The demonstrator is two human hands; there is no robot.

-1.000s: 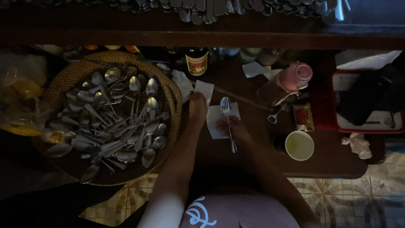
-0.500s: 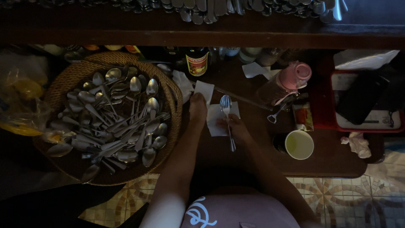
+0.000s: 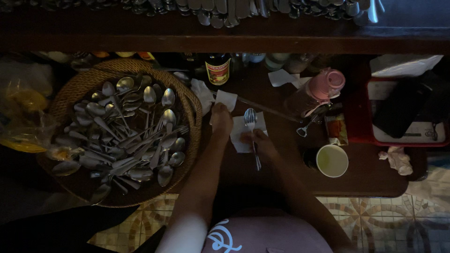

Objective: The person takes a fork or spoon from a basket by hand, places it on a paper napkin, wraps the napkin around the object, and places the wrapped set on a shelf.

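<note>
A fork (image 3: 252,136) lies lengthwise on a white paper napkin (image 3: 243,136) on the dark wooden table (image 3: 365,173). My right hand (image 3: 258,141) rests on the fork's handle and presses it to the napkin. My left hand (image 3: 221,117) sits at the napkin's left edge, fingers on a second white napkin (image 3: 225,99) just beyond. A round woven basket (image 3: 190,122) to the left holds several metal spoons (image 3: 126,131).
A dark bottle (image 3: 218,69) stands behind the napkins. A pink lidded cup (image 3: 323,86), a small whisk-like tool (image 3: 307,127), a pale green cup (image 3: 332,160) and a red tray (image 3: 403,107) lie to the right. Yellow bags (image 3: 21,112) sit at far left. Cutlery hangs above.
</note>
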